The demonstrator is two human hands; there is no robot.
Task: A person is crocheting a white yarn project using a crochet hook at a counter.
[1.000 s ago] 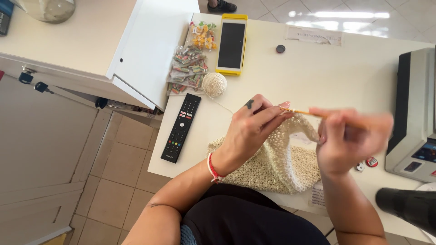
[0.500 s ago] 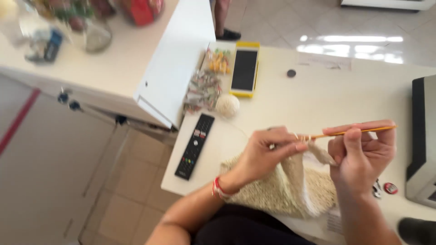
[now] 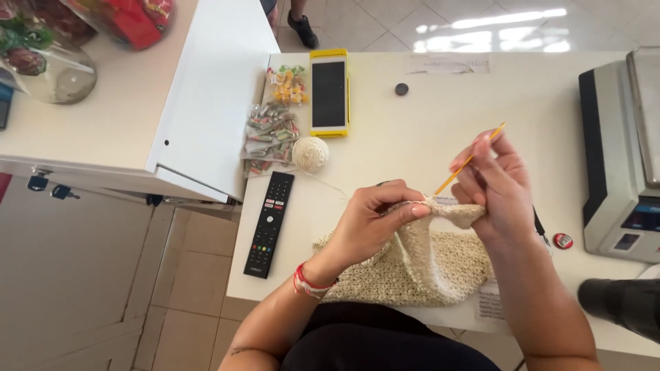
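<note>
Hook tilted, tip down-left into cream knitwork.

The left hand pinches the top edge of the cream crochet piece on the table. The right hand holds an orange hook w/ its tip at the same edge. Yarn ball and remote lie to the left.

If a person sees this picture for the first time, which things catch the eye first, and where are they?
First come the two hands at the centre: the left hand pinches the top edge of a cream crocheted piece, and the right hand holds an orange crochet hook at that edge. Left of them lie a black remote control and a small ball of cream yarn; above that lies a yellow-cased phone.
</note>
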